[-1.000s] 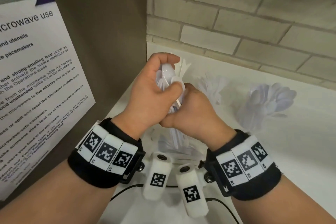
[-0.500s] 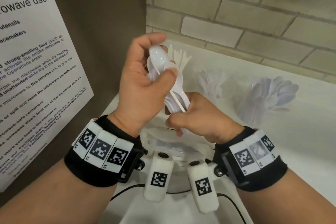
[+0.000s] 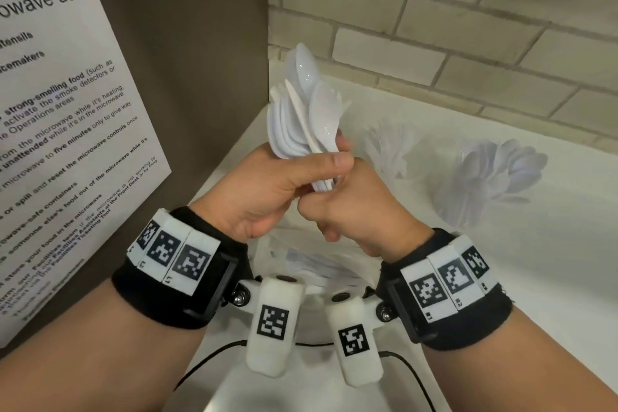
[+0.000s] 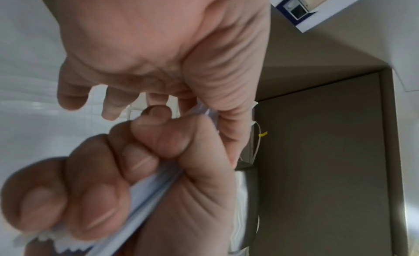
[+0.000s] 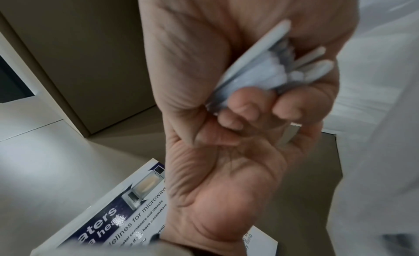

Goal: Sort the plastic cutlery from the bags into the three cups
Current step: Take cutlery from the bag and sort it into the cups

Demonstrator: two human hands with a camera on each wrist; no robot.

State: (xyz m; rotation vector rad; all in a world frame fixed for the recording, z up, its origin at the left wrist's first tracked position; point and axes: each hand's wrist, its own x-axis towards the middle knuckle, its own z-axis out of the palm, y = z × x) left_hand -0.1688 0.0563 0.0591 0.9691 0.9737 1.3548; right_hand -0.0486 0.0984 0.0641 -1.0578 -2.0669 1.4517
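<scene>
A bundle of white plastic spoons (image 3: 294, 130) stands upright in front of me, with a thin cream stick lying across it. My left hand (image 3: 294, 177) grips the bundle just under the bowls, thumb across the front. My right hand (image 3: 347, 207) is curled round the handle ends below. The left wrist view shows the handles (image 4: 152, 186) clamped in the right fist. In the right wrist view the handle ends (image 5: 267, 71) stick out past the curled fingers. A cup of forks (image 3: 384, 147) and a cup of spoons (image 3: 495, 174) stand behind. White tips (image 3: 344, 102) of a third cup's contents peek past the bundle.
A clear plastic bag (image 3: 301, 261) with more cutlery lies on the white counter (image 3: 535, 278) under my hands. A brown panel with a microwave notice (image 3: 67, 144) closes off the left. A brick wall (image 3: 468, 27) runs along the back.
The bundle has come up and its bowls now stand bare above my left hand, which slid from over the bowls to just beneath them. My right hand stays on the handles.
</scene>
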